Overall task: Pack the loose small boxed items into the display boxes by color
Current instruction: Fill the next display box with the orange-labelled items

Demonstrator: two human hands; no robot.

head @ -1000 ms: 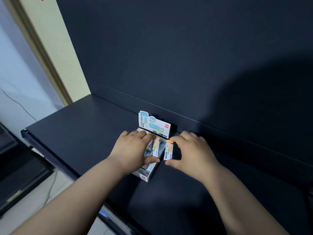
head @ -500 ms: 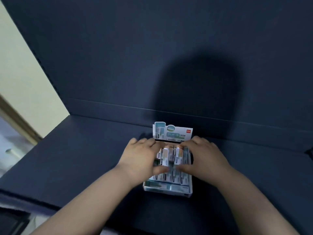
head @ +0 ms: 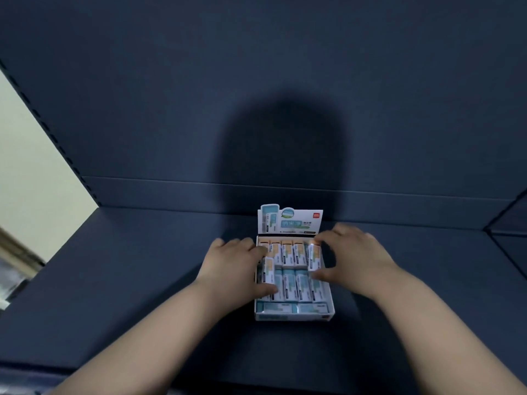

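A single wide-angle camera on the person's head faces forward and tilts down onto a dark blue flat shelf. It sits close: the left forearm enters from 7 o'clock, the right forearm from 5 o'clock. The white cardboard display box lies just below centre, toward 6 o'clock; the shelf's dark blue back panel fills the upper half, and a pale wall shows at 9 o'clock.

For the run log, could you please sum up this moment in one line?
left hand: pinches left-edge item at display box | right hand: pinches right-edge item | shelf: bears display box
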